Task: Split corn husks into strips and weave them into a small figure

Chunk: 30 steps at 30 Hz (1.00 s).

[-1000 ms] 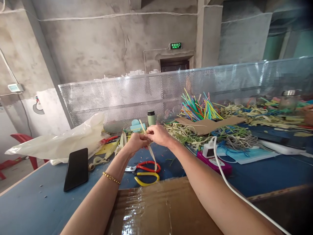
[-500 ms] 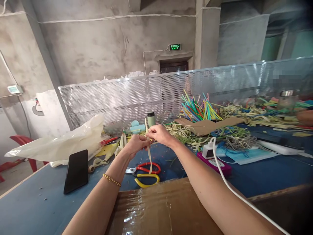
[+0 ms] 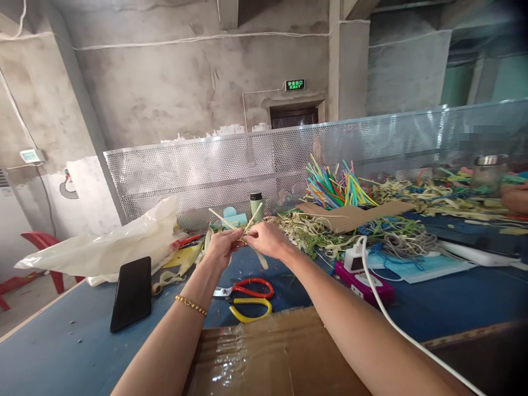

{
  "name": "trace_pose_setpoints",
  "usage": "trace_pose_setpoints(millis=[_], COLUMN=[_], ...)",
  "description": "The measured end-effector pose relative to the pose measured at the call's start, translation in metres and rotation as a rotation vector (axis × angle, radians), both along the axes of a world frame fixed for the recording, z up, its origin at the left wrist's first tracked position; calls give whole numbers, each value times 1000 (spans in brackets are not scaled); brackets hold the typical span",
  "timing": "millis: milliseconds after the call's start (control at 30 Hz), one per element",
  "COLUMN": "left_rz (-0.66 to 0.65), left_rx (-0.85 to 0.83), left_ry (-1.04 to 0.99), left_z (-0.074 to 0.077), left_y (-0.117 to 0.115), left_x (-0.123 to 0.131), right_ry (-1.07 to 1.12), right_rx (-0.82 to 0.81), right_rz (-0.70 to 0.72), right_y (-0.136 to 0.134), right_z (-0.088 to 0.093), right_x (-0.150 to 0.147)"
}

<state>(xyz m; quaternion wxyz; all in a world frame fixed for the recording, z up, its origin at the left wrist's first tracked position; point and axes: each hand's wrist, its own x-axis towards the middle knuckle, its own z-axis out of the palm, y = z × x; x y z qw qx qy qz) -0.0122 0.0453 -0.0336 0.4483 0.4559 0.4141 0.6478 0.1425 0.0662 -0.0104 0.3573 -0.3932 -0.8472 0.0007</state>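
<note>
My left hand and my right hand meet above the blue table, each with its fingers pinched. Between them they hold pale, flat strips that cross. One pale strip slants up to the right, and a second thin strip slants up to the left. A loose tail hangs below my right hand. The fingers hide where the strips meet. Under my hands lie scissors with one red and one yellow handle, touched by neither hand.
A cardboard box stands close in front of me. To the left lie a black phone and a plastic bag. Right are tangled strips, colourful stems, a purple power strip and a blue mask. Another person's hand shows far right.
The strip that stood upright between my hands now slants right, and a second strip end shows at the left. My hands have drawn closer together. The whole view has shifted slightly.
</note>
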Motion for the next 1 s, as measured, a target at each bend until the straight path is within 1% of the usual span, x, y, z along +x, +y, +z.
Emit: trace_pose_setpoints(millis=[100, 167, 233, 300, 367, 433, 567, 833, 1000], left_rz=[-87, -152, -197, -212, -194, -146, -79, -63, -113], left_rx=[-35, -57, -64, -72, -90, -107, -109, -116, -91], left_ry=[-93, -134, -131, -100, -79, -81, -94, -86, -95], left_z=[4, 6, 7, 7, 6, 5, 6, 11, 11], left_y=[-3, -5, -7, -7, -6, -5, -5, -7, -9], left_x=[0, -1, -1, -1, -1, -1, -4, -8, -8], right_ry=[-18, -21, -25, -32, -51, -61, -72, -158, -142], right_rx=[-19, -17, -20, -26, -39, -63, -85, 3, 5], right_rz=[-5, -5, 5, 18, 34, 43, 32, -46, -39], right_y=[5, 8, 9, 8, 6, 5, 5, 9, 8], right_z=[-8, -9, -8, -7, -6, -6, -7, -7, -8], right_x=[-3, -3, -2, -1, -1, -2, -2, 0, 1])
